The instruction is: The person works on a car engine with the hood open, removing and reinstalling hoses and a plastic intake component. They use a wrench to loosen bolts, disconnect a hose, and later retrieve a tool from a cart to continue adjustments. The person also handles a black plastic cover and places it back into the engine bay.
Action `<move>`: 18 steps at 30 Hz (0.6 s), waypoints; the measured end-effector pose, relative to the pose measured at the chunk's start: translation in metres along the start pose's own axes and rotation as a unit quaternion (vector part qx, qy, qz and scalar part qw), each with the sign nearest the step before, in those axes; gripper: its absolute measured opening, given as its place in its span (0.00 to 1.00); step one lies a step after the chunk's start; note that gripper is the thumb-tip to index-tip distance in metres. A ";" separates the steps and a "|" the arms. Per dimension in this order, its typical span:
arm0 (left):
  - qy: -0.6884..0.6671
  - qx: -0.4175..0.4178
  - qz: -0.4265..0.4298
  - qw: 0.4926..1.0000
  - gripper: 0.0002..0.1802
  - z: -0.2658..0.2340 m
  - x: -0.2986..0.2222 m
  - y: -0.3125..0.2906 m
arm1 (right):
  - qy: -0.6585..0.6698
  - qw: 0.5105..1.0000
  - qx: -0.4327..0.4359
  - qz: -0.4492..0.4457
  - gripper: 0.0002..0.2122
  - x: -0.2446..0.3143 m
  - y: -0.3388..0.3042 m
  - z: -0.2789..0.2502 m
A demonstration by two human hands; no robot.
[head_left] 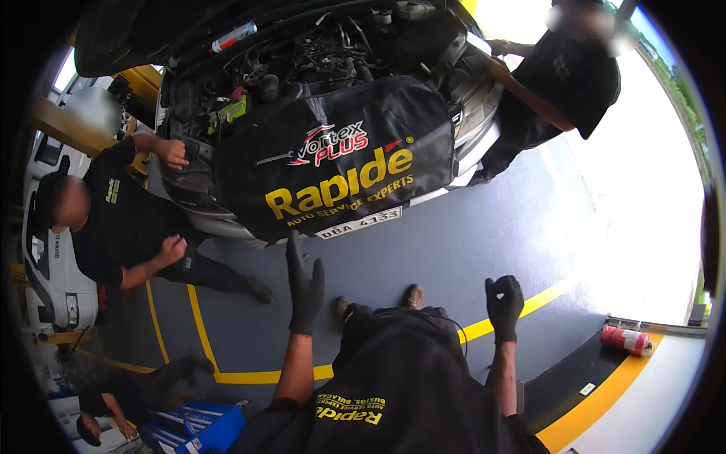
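My left hand (305,287), in a black glove, is raised in front of the car's bumper with its fingers stretched out and nothing in it. Just beyond it hangs a black fender cover (249,178) with printed lettering, draped over the car's front. A wrench (273,158) lies on that cover. Off to the right, my right hand (505,306) is gloved too and closed, held over the floor. A small white spot shows at its curled fingers; what it is I cannot make out.
Behind the cover is an open engine bay (333,57) with a spray can (234,36) at its back edge. One person (125,219) stands left of the car, another (563,83) leans in at right. A red cylinder (626,340) lies right; a blue tool cart (193,427) stands lower left.
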State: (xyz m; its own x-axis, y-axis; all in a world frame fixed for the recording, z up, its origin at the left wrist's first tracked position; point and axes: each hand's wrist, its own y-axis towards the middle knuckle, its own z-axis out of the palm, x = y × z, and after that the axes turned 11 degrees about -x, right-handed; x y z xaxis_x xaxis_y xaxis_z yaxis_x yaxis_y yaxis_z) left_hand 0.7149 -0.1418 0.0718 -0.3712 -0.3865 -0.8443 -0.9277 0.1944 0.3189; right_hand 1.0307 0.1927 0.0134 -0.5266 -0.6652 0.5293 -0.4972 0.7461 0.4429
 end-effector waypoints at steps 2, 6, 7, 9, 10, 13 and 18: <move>0.022 0.063 0.021 0.998 0.39 0.042 -0.020 -0.003 | -0.004 0.999 0.019 0.034 0.09 -0.030 0.015 -0.028; 0.055 0.113 0.088 0.988 0.37 0.090 -0.045 -0.006 | 0.019 0.997 0.060 0.035 0.13 -0.060 0.066 -0.035; 0.032 0.112 0.064 0.991 0.36 0.102 -0.047 -0.002 | 0.019 0.996 0.072 0.041 0.16 -0.060 0.084 -0.028; -0.014 0.124 0.017 0.992 0.34 0.131 -0.049 0.007 | 0.035 0.995 0.095 0.011 0.23 -0.059 0.128 -0.002; -0.009 0.121 0.019 0.992 0.34 0.145 -0.050 0.016 | 0.047 0.993 0.108 0.008 0.23 -0.049 0.157 0.014; -0.009 0.104 -0.004 0.995 0.32 0.171 -0.053 0.050 | 0.085 0.981 0.166 -0.048 0.27 -0.015 0.248 0.074; -0.057 0.024 -0.086 0.994 0.29 0.230 -0.038 0.121 | 0.129 0.948 0.238 -0.169 0.32 0.047 0.405 0.178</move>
State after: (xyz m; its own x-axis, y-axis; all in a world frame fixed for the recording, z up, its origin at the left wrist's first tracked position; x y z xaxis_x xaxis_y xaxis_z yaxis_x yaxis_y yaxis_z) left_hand 0.6263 0.1040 0.0435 -0.1968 -0.3133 -0.9291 -0.9731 0.1784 0.1459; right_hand 0.6820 0.4579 0.0888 -0.1262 -0.7879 0.6027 -0.8940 0.3537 0.2751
